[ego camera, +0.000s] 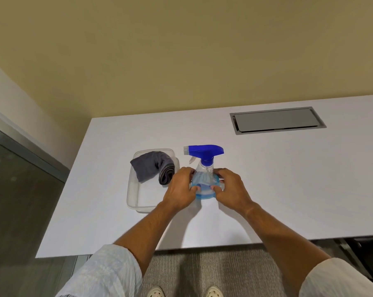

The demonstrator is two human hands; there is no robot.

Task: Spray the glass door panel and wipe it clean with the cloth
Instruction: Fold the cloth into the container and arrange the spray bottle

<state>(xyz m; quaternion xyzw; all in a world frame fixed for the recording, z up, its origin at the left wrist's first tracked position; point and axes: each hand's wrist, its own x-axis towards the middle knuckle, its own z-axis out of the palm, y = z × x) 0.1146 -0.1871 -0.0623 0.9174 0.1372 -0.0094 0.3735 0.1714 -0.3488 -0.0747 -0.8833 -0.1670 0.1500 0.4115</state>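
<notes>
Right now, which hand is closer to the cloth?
Left. The left hand grips the spray bottle right beside the cloth; the right hand is on the bottle's far side.

Clear plastic tray crowds my left hand; white bench open to the right up to the grey recessed hatch.

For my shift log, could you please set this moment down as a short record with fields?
surface: white table
spray bottle: upright on the table, blue trigger head, nozzle facing left
left hand: clasping the bottle's base
right hand: clasping the bottle's base from the other side
cloth: grey, rolled, lying in a clear tray left of the bottle
glass panel: far left, not yet sprayed
</notes>
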